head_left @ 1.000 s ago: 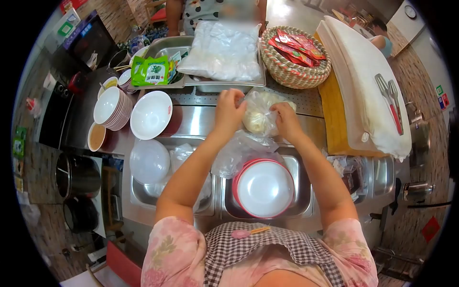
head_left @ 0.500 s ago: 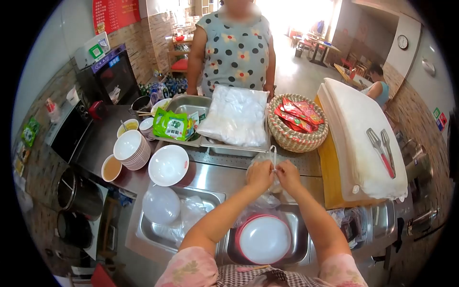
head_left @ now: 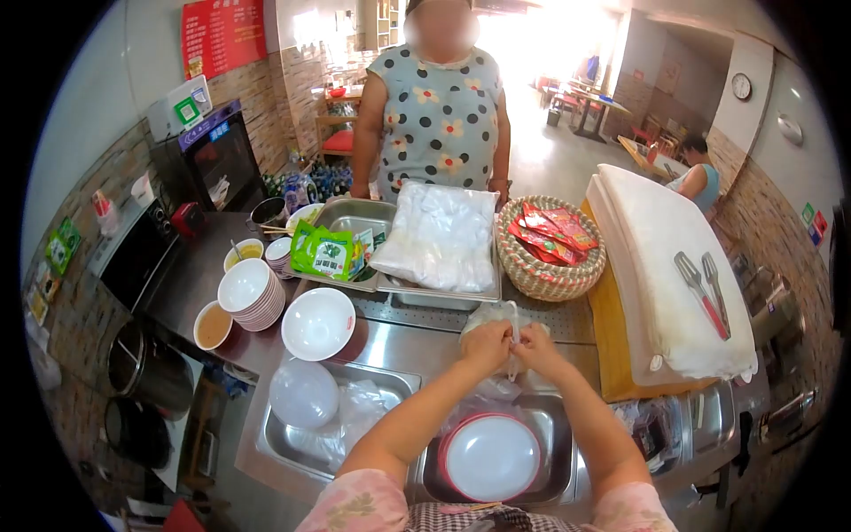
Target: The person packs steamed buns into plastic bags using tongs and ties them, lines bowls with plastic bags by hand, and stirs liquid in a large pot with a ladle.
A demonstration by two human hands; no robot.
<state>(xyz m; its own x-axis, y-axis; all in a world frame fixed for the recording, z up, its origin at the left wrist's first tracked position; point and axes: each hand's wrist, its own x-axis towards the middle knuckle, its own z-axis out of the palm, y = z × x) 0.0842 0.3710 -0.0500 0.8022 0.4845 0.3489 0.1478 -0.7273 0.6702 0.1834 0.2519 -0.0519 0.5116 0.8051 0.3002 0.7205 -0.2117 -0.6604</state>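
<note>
Both of my hands are at the top of a clear plastic bag (head_left: pixel 486 313) on the steel counter. My left hand (head_left: pixel 488 346) is closed on the bag's gathered top from the left. Fingers pinched, my right hand (head_left: pixel 535 348) grips the same twisted top from the right, and the two hands nearly touch. A strip of the bag sticks up between them. What lies inside the bag is mostly hidden behind my hands. Just below my forearms, white plates with red rims (head_left: pixel 492 458) are stacked in a steel basin.
Beyond the bag lie a pack of white plastic bags (head_left: pixel 441 235), a woven basket (head_left: pixel 551 277) of red packets and green packets (head_left: pixel 321 253). Bowls (head_left: pixel 316 324) stand left. Tongs (head_left: pixel 706 295) rest on a white cloth (head_left: pixel 651 239) at right. A person (head_left: pixel 441 124) stands opposite.
The view has tilted up a little, so the scene sits lower. My hands remain on the bag top, and its upright strip has shifted between my fingers.
</note>
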